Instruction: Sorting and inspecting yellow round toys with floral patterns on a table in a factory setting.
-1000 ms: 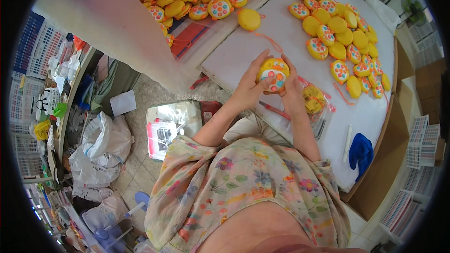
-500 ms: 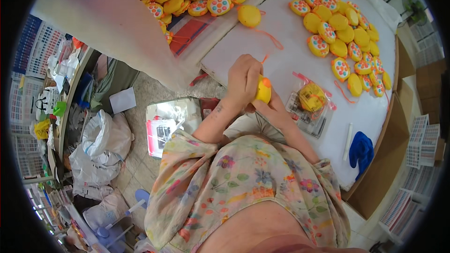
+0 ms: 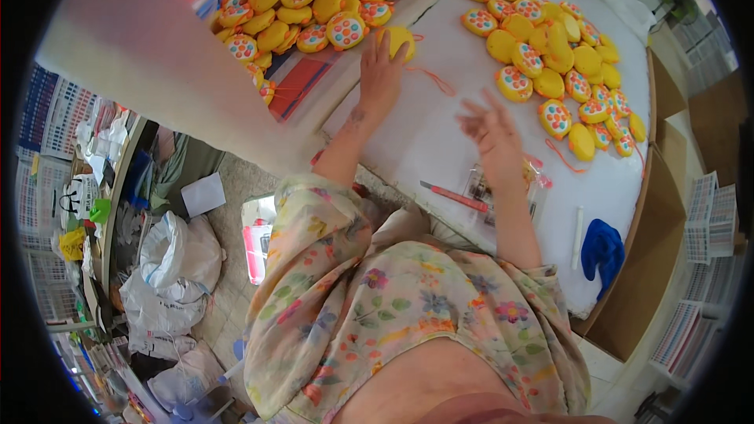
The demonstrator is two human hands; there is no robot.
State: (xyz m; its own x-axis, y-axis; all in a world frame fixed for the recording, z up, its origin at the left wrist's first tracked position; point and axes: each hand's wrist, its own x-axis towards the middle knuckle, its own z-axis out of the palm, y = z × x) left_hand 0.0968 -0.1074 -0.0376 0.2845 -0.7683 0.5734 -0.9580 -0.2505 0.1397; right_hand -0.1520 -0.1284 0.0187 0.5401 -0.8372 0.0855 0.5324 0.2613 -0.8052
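My left hand (image 3: 380, 74) reaches forward on the table, its fingers stretched out and touching a round yellow toy (image 3: 399, 45). An orange cord (image 3: 433, 81) trails from that toy. Raised over the table's middle, my right hand (image 3: 493, 133) is smeared by motion; its fingers are spread and nothing shows in them. Ahead of it to the right lies a loose group of yellow toys (image 3: 550, 120), some showing white faces with coloured dots. One toy (image 3: 559, 49) among them looks stretched by blur. A larger heap of the same toys (image 3: 345, 29) fills the far left.
A red box cutter (image 3: 455, 196) lies beside a clear plastic packet (image 3: 477, 184), partly covered by my right forearm. A white stick (image 3: 578, 237) and a blue cloth (image 3: 603, 253) are near the right edge. Cardboard boxes (image 3: 635, 283) stand beyond. Translucent sheeting (image 3: 157, 55) hangs at left.
Both hands were together around a yellow toy near my body. They have parted: the left moved forward to the toy lying on the table, the right let go and moved up and right.
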